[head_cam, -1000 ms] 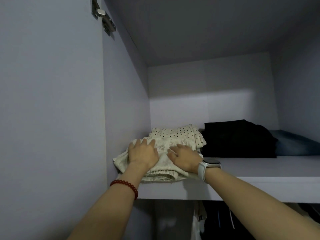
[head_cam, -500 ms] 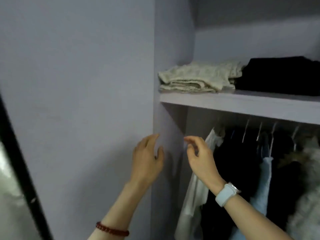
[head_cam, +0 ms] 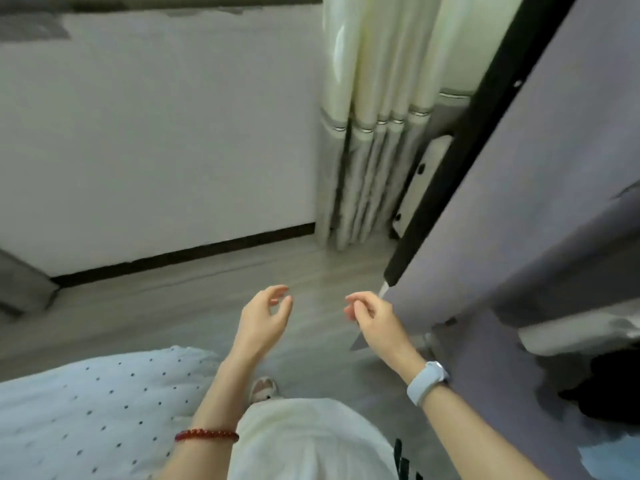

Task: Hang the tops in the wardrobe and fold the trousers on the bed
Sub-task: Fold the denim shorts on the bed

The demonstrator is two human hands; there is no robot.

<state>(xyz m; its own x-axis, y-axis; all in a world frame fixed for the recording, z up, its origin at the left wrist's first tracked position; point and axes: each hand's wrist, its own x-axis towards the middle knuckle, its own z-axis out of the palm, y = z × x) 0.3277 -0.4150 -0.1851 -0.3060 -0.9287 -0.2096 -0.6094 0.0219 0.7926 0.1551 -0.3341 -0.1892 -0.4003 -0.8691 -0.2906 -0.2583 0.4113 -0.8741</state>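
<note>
A plain white wall (head_cam: 156,140) runs across the view, edged at its foot by a dark skirting board (head_cam: 187,252). Below it lies a grey wood-grain floor (head_cam: 166,303). In the corner hang pale cream curtains (head_cam: 377,109) with a grey banded lower part, reaching down to the floor. Soft daylight glows through the curtains' upper folds.

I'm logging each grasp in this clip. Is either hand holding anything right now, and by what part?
Nothing is held. The left hand and right hand hang over the floor with fingers loosely curled and nothing in them.
</note>
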